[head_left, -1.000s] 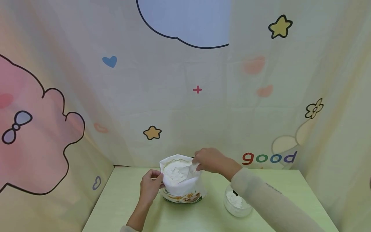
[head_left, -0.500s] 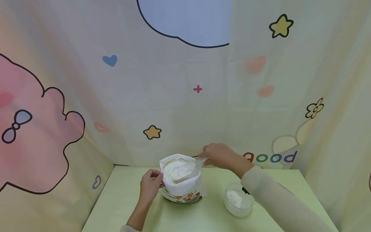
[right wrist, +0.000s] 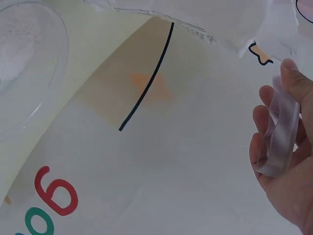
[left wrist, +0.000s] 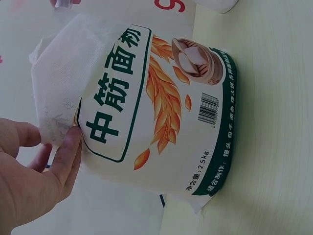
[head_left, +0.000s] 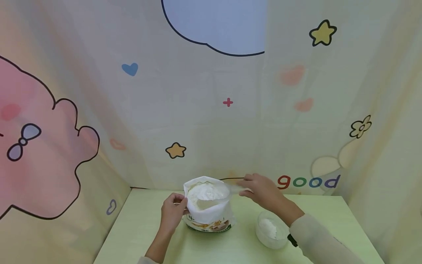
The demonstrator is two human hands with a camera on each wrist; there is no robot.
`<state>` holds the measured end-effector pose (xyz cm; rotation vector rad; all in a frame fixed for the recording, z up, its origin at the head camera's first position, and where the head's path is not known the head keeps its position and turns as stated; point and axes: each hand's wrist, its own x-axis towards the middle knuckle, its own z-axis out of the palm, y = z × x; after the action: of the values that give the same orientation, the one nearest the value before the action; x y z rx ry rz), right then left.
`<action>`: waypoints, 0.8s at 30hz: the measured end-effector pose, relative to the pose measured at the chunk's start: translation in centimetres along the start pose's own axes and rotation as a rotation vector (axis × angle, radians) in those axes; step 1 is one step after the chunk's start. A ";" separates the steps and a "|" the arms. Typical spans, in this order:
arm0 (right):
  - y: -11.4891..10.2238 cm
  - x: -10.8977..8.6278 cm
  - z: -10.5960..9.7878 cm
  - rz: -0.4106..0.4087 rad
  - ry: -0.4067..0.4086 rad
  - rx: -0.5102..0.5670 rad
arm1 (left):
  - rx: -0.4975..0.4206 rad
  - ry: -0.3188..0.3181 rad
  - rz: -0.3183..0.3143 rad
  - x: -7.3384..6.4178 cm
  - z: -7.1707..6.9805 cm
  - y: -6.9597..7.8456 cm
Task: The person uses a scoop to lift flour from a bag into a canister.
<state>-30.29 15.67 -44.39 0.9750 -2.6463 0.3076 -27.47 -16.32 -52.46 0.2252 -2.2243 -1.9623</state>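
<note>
In the head view a white bag of flour (head_left: 209, 216) stands upright with its top folded outward, and loose flour (head_left: 203, 190) shows inside. My left hand (head_left: 172, 214) pinches the folded rim at the left between thumb and fingers; the left wrist view has the bag's printed front (left wrist: 161, 107) beside that hand (left wrist: 39, 181). My right hand (head_left: 262, 190) grips a clear plastic scoop (right wrist: 279, 139) by its handle, just right of the bag's mouth. The scoop's front end is blurred in the head view and largely hidden in the right wrist view.
A clear bowl (head_left: 270, 240) with some flour in it sits on the pale green table (head_left: 141, 234), right of the bag and below my right forearm. Close behind the table hangs a printed curtain (head_left: 204, 110). A black piece (head_left: 292, 240) hangs under the right sleeve.
My right hand has drawn the scoop out of the flour and moved right, away from the bag's mouth. The left hand keeps its pinch on the rim. The head view has shifted slightly.
</note>
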 end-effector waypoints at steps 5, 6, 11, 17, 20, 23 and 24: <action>-0.3 -1.1 1.1 0.043 0.071 0.009 | 0.012 0.000 -0.010 0.1 0.0 -0.2; -0.4 -1.2 1.2 0.048 0.086 0.009 | 0.015 0.002 -0.011 0.1 0.0 -0.2; -0.5 -1.4 1.7 0.052 0.149 0.011 | 0.013 0.001 -0.006 0.1 0.0 -0.1; -0.5 -1.5 2.0 0.044 0.199 0.034 | 0.009 -0.001 -0.009 0.0 0.0 0.1; -0.4 -1.5 2.0 0.045 0.200 0.047 | 0.005 -0.002 -0.010 -0.1 0.0 0.3; -0.3 -1.6 1.9 0.052 0.189 0.049 | 0.005 -0.004 -0.007 -0.1 0.0 0.2; -0.3 -1.7 1.9 0.054 0.186 0.049 | 0.003 -0.003 -0.008 0.0 0.0 0.2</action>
<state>-29.25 15.89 -46.69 0.8466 -2.5094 0.4544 -27.45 -16.27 -52.28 0.2316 -2.2322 -1.9642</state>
